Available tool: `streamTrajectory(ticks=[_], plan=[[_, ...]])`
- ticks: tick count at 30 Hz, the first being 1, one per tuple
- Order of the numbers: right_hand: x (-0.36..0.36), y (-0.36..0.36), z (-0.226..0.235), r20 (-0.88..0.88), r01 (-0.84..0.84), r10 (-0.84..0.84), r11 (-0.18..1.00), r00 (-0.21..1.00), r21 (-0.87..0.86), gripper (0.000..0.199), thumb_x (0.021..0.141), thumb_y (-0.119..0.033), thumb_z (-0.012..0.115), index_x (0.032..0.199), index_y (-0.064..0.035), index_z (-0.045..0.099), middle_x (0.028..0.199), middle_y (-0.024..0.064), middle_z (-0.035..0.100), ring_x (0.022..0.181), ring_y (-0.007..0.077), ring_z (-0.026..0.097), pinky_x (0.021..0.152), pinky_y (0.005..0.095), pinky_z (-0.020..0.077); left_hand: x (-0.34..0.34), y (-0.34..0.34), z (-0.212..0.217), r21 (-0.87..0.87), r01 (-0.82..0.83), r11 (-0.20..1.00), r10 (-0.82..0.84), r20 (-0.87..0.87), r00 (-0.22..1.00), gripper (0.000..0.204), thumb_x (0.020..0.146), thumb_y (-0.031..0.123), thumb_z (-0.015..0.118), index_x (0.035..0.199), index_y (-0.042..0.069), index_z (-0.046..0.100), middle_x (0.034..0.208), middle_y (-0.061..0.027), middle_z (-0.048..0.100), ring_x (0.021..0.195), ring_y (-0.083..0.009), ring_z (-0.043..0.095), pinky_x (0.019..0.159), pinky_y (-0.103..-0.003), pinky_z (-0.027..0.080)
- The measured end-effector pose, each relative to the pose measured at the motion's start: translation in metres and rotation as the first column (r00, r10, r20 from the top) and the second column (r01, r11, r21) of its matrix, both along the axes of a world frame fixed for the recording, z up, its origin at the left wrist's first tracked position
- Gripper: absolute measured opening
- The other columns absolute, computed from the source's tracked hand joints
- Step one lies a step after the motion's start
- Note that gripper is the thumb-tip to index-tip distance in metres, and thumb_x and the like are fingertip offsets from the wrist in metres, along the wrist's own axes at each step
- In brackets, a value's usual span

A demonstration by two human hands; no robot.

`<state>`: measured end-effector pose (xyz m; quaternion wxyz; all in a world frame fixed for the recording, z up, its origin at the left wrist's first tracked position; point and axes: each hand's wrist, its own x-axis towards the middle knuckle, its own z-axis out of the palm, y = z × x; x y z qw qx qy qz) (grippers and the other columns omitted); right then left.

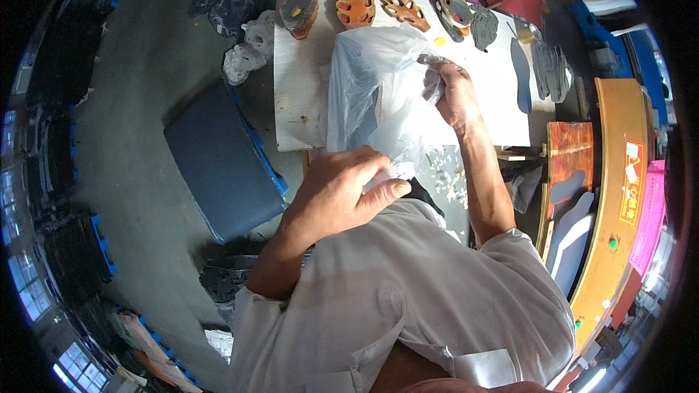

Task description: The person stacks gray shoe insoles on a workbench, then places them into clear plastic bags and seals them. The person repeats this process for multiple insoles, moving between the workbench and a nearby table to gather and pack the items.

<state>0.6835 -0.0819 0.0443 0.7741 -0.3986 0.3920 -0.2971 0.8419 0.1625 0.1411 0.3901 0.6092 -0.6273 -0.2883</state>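
A translucent white plastic bag stretches between my two hands over the near part of a white-topped table. My left hand is closed around a gathered, crumpled part of the bag, close to my body. Farther off and to the right, my right hand pinches another part of the bag, its fingers curled toward the plastic. Whether anything lies inside the bag, I cannot tell. Past the bag, along the table's far side, lie two orange pieces with oval holes and a brownish rounded one.
A dark sole-shaped piece and a stack of dark pieces lie at the table's right. To the left, a dark blue sheet stack rests low. An orange panel with green buttons stands right. Scraps litter the floor beneath the table.
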Motion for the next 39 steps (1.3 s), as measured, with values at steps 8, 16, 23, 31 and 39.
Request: streamTrajectory(ticks=[8, 16, 23, 31, 39], plan=[[-0.02, 0.017, -0.006, -0.143, 0.021, -0.046, 0.984, 0.989, -0.176, 0.017, 0.095, -0.01, 0.058, 0.099, 0.0011, 0.071, 0.076, -0.0012, 0.06, 0.061, 0.0073, 0.05, 0.054, 0.0231, 0.0401, 0.032, -0.015, -0.023, 0.334, 0.028, 0.942, 0.145, -0.482, 0.864, 0.057, 0.112, 0.043, 0.038, 0.118, -0.004, 0.07, 0.108, -0.0171, 0.073, 0.096, -0.0261, 0.072, 0.084, -0.038, 0.057], [-0.024, 0.033, 0.065, -0.523, -0.15, -0.42, 0.656, 0.742, -0.739, 0.028, 0.101, -0.009, 0.054, 0.121, 0.0036, 0.069, 0.109, 0.0112, 0.071, 0.097, 0.0174, 0.068, 0.089, 0.032, 0.0565, 0.092, -0.052, -0.186, 0.282, -0.566, 0.774, 0.625, -0.477, 0.617, 0.038, 0.106, 0.035, 0.059, 0.125, 0.004, 0.067, 0.11, -0.0032, 0.07, 0.099, -0.0118, 0.063, 0.086, -0.028, 0.051], [0.015, 0.04, -0.008, -0.74, -0.916, 0.557, 0.34, 0.377, -0.21, 0.028, 0.087, -0.016, 0.066, 0.108, -0.0006, 0.074, 0.086, 0.0161, 0.073, 0.084, 0.0206, 0.069, 0.081, 0.0312, 0.054, 0.052, -0.018, -0.369, 0.394, -0.364, 0.844, 0.516, -0.413, 0.75, 0.066, 0.104, 0.052, 0.05, 0.143, -0.001, 0.053, 0.135, -0.0168, 0.061, 0.121, -0.0289, 0.058, 0.103, -0.043, 0.046], [-0.024, -0.004, -0.166, -0.545, -0.842, 0.645, 0.456, 0.536, -0.288, 0.03, 0.089, -0.026, 0.069, 0.104, 0.0004, 0.074, 0.095, 0.0174, 0.072, 0.086, 0.0287, 0.066, 0.079, 0.038, 0.053, -0.017, -0.027, -0.35, 0.808, -0.233, 0.541, 0.807, -0.42, 0.415, 0.078, 0.108, 0.059, 0.03, 0.152, -0.004, 0.041, 0.153, -0.0259, 0.045, 0.135, -0.04, 0.049, 0.112, -0.049, 0.037], [0.038, -0.025, -0.183, -0.294, -0.395, 0.336, 0.902, 0.895, -0.174, 0.031, 0.099, -0.022, 0.063, 0.119, 0.0003, 0.07, 0.107, 0.0152, 0.071, 0.101, 0.0213, 0.064, 0.09, 0.0363, 0.0505, -0.073, -0.034, -0.365, 0.598, -0.287, 0.748, 0.629, -0.501, 0.594, 0.067, 0.105, 0.054, 0.042, 0.141, -0.002, 0.051, 0.143, -0.0231, 0.052, 0.134, -0.0364, 0.05, 0.108, -0.043, 0.043]])
